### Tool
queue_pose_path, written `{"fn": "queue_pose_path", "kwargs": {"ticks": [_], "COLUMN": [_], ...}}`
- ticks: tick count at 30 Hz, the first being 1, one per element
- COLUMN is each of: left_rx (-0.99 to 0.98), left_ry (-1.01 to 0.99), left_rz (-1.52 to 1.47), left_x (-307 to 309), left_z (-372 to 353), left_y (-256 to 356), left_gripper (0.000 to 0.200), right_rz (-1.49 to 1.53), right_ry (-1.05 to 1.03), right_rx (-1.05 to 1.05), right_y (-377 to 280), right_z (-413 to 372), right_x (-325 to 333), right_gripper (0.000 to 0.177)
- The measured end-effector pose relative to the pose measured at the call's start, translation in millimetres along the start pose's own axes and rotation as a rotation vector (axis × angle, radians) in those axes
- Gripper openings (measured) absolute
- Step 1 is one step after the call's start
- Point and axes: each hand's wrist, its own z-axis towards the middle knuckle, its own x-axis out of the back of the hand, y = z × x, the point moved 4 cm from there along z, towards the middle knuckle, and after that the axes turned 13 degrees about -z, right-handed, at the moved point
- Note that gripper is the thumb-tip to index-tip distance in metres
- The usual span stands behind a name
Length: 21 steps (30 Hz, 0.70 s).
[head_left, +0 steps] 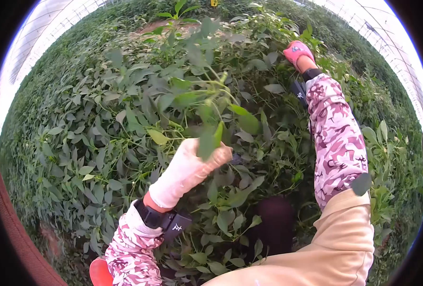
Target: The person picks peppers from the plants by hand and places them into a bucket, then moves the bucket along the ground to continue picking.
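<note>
My left hand (191,164), in a whitish glove, reaches into the plants at the middle of the head view. Its fingers are curled, and a blurred leaf hides part of them, so what they hold cannot be made out. A leafy green stem (217,88), also blurred, rises in front of and above this hand. Farther off at the upper right, my right hand (298,52) wears a pink glove and is closed among the leafy tops. Foliage and the hand's own back hide whatever its fingers grip.
Dense leafy plants (92,114) fill most of the view. A yellow tag (214,3) shows at the far top edge. Pale greenhouse sheeting (383,33) curves along both sides. My tan-clad leg (335,233) is among the plants at the lower right.
</note>
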Motion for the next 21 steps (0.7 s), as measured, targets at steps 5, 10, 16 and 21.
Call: {"fn": "queue_pose_path", "kwargs": {"ticks": [5, 10, 16, 21], "left_rx": [0.071, 0.047, 0.234, 0.199], "left_ry": [-0.025, -0.029, -0.01, -0.072], "left_rz": [0.078, -0.028, -0.019, 0.054], "left_x": [1, 3, 13, 17], "left_z": [-2, -5, -16, -16], "left_y": [2, 3, -10, -16], "left_gripper": [0.021, 0.023, 0.015, 0.015], "right_rz": [-0.318, -0.432, -0.164, -0.035], "right_ry": [0.325, 0.243, 0.149, 0.137], "right_rx": [0.132, 0.439, 0.304, 0.26], "right_y": [-80, -142, -145, -123], "right_z": [-22, -10, 44, 58], "right_x": [37, 9, -25, -22], "right_gripper": [0.018, 0.027, 0.054, 0.046]}}
